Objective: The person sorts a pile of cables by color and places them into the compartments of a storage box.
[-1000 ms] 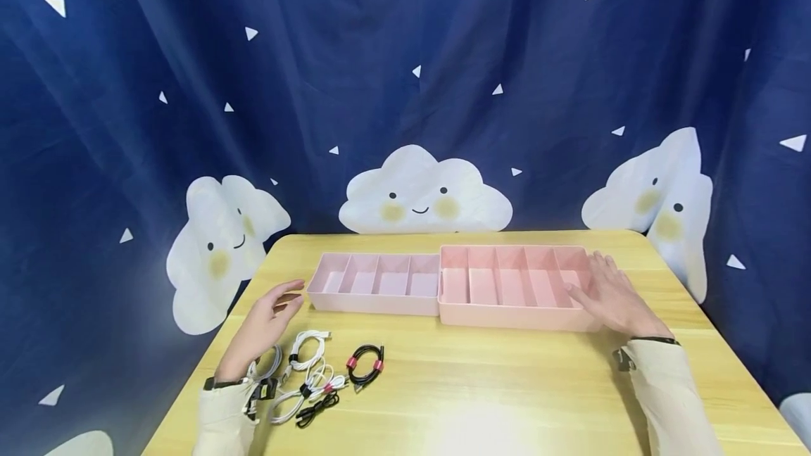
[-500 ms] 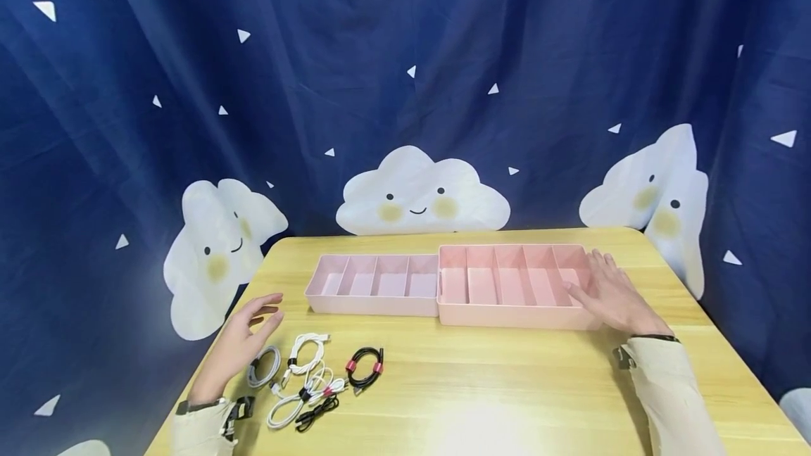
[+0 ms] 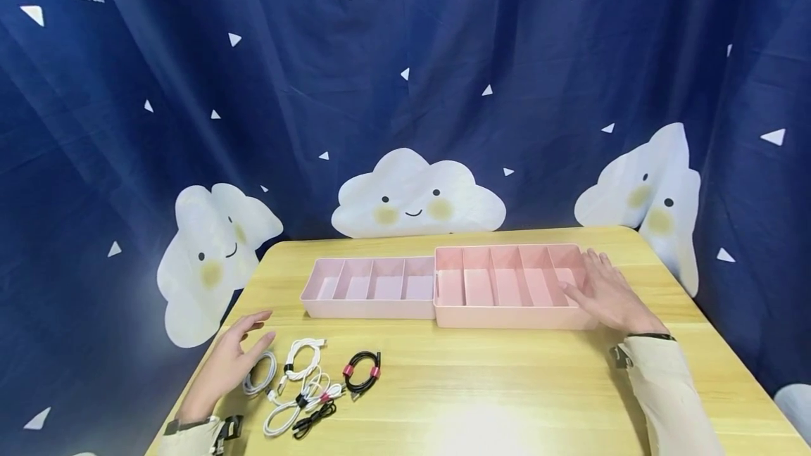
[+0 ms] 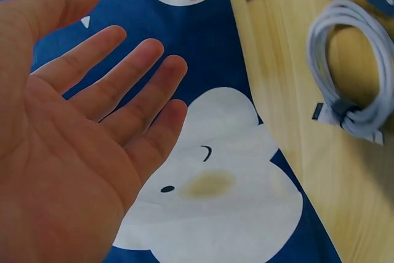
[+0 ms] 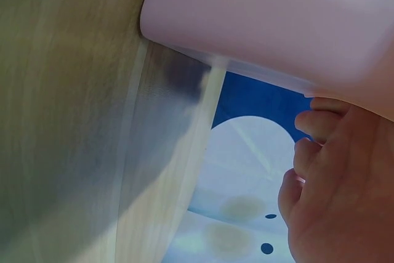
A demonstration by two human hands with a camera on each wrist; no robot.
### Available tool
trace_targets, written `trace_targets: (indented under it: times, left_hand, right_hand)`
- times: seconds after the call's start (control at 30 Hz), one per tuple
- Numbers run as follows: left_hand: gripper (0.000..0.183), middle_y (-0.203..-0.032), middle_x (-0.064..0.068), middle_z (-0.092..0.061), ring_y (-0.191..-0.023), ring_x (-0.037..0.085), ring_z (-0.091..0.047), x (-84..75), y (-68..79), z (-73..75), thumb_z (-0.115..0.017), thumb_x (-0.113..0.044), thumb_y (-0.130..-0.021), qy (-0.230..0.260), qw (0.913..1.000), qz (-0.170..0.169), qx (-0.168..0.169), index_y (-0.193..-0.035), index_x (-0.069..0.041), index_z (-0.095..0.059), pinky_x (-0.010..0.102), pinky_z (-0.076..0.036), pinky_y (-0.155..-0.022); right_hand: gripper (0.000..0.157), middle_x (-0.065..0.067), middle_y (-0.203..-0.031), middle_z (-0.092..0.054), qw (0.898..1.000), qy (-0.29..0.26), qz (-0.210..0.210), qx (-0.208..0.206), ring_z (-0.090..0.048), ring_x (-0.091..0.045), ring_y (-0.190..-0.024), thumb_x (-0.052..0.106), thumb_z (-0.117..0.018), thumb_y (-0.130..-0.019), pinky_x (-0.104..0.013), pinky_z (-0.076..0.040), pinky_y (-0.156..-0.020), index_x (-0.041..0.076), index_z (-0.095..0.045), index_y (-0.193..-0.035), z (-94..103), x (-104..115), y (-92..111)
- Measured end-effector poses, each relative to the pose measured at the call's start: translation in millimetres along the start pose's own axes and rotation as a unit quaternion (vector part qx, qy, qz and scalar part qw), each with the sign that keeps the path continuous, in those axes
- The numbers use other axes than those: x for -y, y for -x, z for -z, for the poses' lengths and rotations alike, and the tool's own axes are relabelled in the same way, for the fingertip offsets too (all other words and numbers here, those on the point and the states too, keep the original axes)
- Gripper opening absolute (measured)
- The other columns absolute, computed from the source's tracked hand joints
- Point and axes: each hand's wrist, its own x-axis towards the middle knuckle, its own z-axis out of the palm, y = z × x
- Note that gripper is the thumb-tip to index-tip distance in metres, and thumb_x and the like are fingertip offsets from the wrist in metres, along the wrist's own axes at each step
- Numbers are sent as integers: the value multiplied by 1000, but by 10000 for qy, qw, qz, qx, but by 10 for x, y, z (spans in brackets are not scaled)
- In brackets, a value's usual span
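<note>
We see two divided boxes standing side by side near the far edge of the counter [image 3: 469,364], the lilac box [image 3: 374,309] to the left and the pink box [image 3: 507,317] towards the far right corner; near the left edge lie the grey cable [image 3: 274,370], the white cables [image 3: 317,361], the small black cable [image 3: 313,419] and, further in, the black coil [image 3: 359,355]; our left hand [image 3: 222,364] hovers over the left edge beside the grey cable, its fingers loosely bent and holding nothing; our right hand [image 3: 614,300] rests at the pink box's right end, though we cannot tell whether its fingers pinch the wall; we judge the step in hand to be steadying or placing that box, with no cable taken up; reaching for a cable would call for lowering the left hand and closing its fingers round one coil, clear of its neighbours.
</note>
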Motion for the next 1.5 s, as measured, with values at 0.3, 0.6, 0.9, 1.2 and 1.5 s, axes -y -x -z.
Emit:
trace_targets:
  times: [0.3,0.6,0.9,1.2,1.5]
  left_hand:
    - [54,-144,32,-54,-127,52,-54,36,102,0,-61,-28,-104,-128,9984,385,403,-146,3,-51,68,-48,-97]
    - [61,-148,35,-47,-133,59,-46,100,176,23,-63,-33,-103,-193,9974,394,579,-148,5,-47,73,-43,-100]
    - [66,-148,36,-47,-134,60,-46,246,324,-24,-64,-35,-102,-362,9934,646,876,-149,6,-45,72,-43,-102]
    - [71,-151,38,-42,-137,61,-41,336,378,-23,-71,-27,-97,3,9870,837,1374,-153,6,-41,70,-45,-103]
    - [81,-151,39,-39,-138,63,-38,405,357,-42,-76,-29,-93,280,9761,1085,1862,-155,7,-36,70,-45,-102]
  right_hand:
    - [96,-42,-164,-9,10000,14,33,-43,-7,-62,-152,55,-48,-104,-76,-13,-119,-12,-9,-160,29,15,28]
    - [95,-42,-164,-7,9998,-145,72,-75,-4,-62,-153,54,-48,-105,-76,-12,-119,-12,-9,-160,20,30,58]
    - [94,-44,-163,-11,9996,-164,135,-198,-7,-64,-151,52,-50,-104,-77,-14,-117,-15,-12,-159,-9,30,67]
    - [95,-44,-163,-12,9995,-147,128,-230,-9,-64,-151,53,-50,-104,-77,-14,-117,-14,-13,-159,-27,35,58]
    - [95,-43,-163,-12,9992,-192,154,-319,-9,-64,-151,52,-51,-104,-77,-14,-117,-16,-14,-158,-60,-3,70]
